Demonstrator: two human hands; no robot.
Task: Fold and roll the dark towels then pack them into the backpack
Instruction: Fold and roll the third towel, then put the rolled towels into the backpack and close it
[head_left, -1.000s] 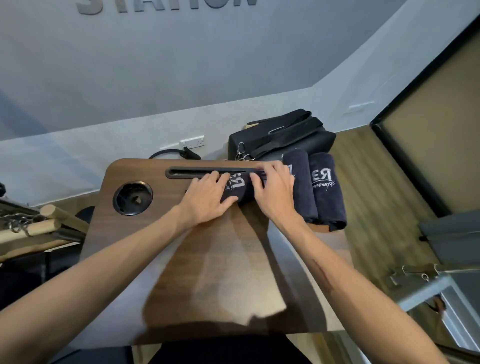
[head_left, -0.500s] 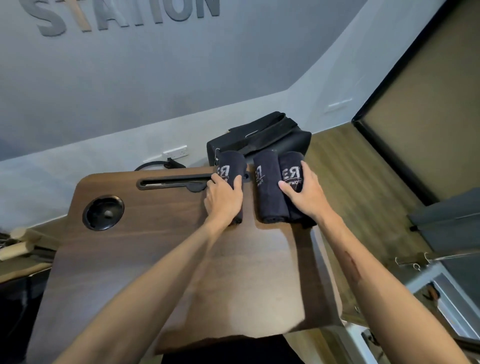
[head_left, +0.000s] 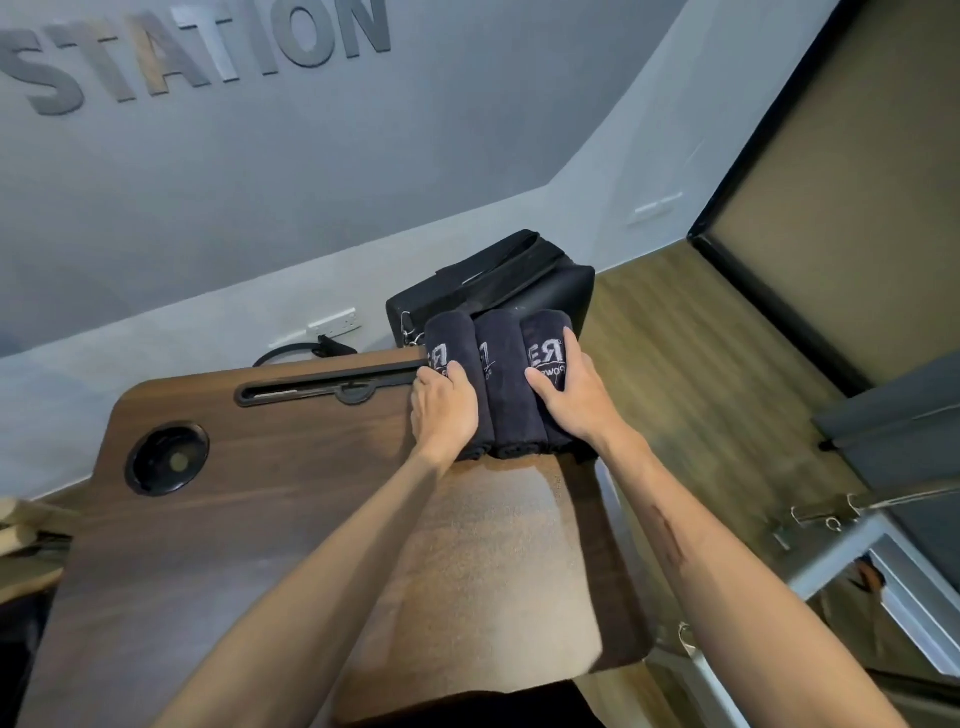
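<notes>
Three rolled dark towels lie side by side at the far right corner of the wooden lap desk (head_left: 270, 519). My left hand (head_left: 444, 413) grips the left towel roll (head_left: 451, 343) from its outer side. My right hand (head_left: 569, 400) lies over the right towel roll (head_left: 545, 338), pressing inward. The middle towel roll (head_left: 511, 395) is squeezed between them, touching both. White logo lettering shows on each roll. The black backpack (head_left: 540, 288) stands on the floor just beyond the towels, against the wall; whether it is unzipped I cannot tell.
The desk has a round cup recess (head_left: 167, 458) at the left and a long slot (head_left: 327, 387) along the far edge. A wall socket with a black cable (head_left: 332, 332) is behind. Metal frame parts (head_left: 852, 525) stand at the right, over wooden flooring.
The left hand slid the third roll rightward, turned it lengthwise, and closed the gap with the other two. The right hand stayed on the right roll. All three now touch.
</notes>
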